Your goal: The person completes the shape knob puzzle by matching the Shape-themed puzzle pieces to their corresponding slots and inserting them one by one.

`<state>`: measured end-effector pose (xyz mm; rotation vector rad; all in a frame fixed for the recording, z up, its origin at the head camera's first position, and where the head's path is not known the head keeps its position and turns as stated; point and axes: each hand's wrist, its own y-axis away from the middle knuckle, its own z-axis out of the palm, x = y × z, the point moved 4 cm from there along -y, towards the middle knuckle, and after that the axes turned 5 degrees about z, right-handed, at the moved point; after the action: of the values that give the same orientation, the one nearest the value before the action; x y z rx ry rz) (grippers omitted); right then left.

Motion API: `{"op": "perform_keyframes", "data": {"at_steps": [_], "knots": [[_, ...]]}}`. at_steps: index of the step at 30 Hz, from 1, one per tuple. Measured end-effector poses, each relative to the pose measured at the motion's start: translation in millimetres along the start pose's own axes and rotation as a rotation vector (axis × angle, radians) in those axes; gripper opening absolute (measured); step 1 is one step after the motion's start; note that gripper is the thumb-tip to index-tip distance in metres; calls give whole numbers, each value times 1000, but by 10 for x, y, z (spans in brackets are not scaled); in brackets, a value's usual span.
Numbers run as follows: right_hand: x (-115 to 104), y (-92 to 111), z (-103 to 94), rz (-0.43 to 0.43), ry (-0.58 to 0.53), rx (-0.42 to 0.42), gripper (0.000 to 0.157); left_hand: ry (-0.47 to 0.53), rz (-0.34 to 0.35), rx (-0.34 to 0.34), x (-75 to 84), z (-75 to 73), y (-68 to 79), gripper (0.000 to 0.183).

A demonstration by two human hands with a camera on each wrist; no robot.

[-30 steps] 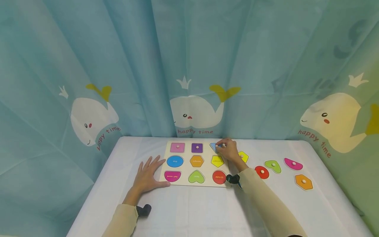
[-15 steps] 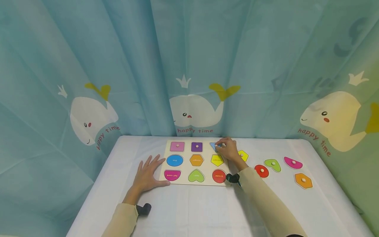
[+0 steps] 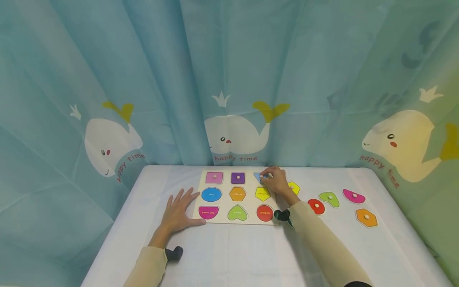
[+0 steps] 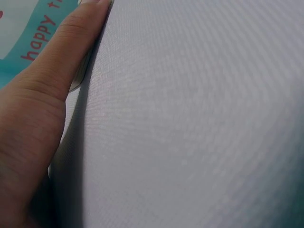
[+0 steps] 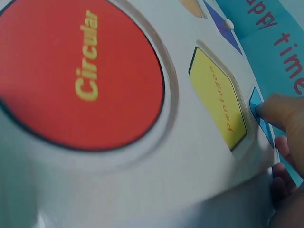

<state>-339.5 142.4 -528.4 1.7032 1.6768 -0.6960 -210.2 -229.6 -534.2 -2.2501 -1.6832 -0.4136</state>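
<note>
My left hand rests with spread fingers at the left edge of a white shape puzzle board. In the left wrist view, its thumb lies straight along the board's near side. At the far right corner of the board, my right hand pinches the knob of a blue triangle puzzle piece. That piece sits at its slot; fingers cover part of it, and I cannot tell whether it lies fully flush. A purple square piece and a pink rectangle piece lie in the same row.
Right of the board lie loose knobbed pieces: yellow pentagon, red circle, green heart, magenta half round and orange hexagon. Bare printed slots include the red circle slot. A whale-print curtain hangs behind the table.
</note>
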Motion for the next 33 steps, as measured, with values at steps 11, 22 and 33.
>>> {"op": "perform_keyframes", "data": {"at_steps": [11, 22, 33], "knots": [[-96, 119, -342, -242, 154, -78, 34, 13, -4, -8, -7, 30, 15, 106], [-51, 375, -810, -296, 230, -78, 40, 18, -3, -6, -14, 10, -9, 106], [88, 743, -978, -380, 173, -45, 42, 16, -10, -22, -13, 4, -16, 106]]}}
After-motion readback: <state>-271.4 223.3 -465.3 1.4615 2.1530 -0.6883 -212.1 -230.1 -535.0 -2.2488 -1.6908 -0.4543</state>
